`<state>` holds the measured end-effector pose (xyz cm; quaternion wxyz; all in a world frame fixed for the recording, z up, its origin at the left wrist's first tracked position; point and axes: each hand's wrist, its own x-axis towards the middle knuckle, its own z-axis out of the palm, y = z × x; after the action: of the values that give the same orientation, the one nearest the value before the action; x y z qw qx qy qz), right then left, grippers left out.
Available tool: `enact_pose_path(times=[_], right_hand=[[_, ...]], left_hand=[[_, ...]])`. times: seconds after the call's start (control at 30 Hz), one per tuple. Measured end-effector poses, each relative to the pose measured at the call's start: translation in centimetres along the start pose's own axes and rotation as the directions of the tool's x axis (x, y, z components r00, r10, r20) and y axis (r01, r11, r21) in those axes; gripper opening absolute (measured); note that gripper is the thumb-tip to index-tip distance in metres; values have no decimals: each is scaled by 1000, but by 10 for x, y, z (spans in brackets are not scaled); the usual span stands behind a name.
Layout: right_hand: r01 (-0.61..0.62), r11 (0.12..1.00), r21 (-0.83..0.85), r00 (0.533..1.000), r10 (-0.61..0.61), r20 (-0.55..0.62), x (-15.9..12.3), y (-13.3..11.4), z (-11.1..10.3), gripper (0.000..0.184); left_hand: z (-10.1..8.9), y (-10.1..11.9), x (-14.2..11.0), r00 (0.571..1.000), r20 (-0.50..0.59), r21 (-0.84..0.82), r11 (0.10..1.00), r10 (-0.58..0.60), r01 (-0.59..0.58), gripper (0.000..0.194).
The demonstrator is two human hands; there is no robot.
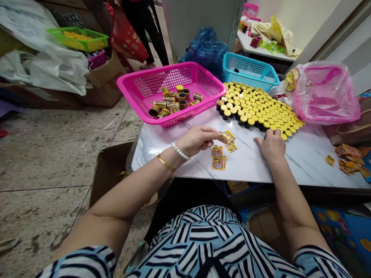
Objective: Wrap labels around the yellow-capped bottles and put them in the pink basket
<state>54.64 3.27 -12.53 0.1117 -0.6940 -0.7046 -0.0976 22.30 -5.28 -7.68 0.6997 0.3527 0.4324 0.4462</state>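
My left hand (pixel 199 141), with a bead bracelet and a gold bangle on its wrist, pinches a small yellow-orange printed packet (pixel 223 137) between thumb and fingers. More flat printed packets (pixel 218 163) lie on the marble-patterned table (pixel 246 166) just below and beside it. At the front edge of a dense block of dark little canisters with yellow lids (pixel 261 110) rests my right hand (pixel 271 144). Its thumb points out to the left, apart from the bent fingers, which touch the front row. Nothing shows in its grasp, though the fingertips are partly hidden.
A pink basket (pixel 130 90) at the table's left holds several loose canisters. Behind the block stand a turquoise basket (pixel 249 61) and a blue plastic bag (pixel 207 46). A plastic-lined pink basket (pixel 326 92) and orange wrappers (pixel 350 158) are at right. A person (pixel 145 27) stands beyond.
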Motion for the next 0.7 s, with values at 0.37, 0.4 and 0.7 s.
enact_pose_path(times=[0.37,0.4,0.7], right_hand=[[191,736,649,924,-359,134,-26,-19,-33,36],[136,630,764,933,-341,115,-25,-26,-35,42],[-87,39,995,930,-354,95,-4,-111,-39,34]], left_hand=[[-29,-11,57,988,-45,-334,934,-149,125,5],[-30,-13,57,989,-32,-337,933,-145,126,3],[-23,-11,49,994,34,-384,917,-108,113,7]])
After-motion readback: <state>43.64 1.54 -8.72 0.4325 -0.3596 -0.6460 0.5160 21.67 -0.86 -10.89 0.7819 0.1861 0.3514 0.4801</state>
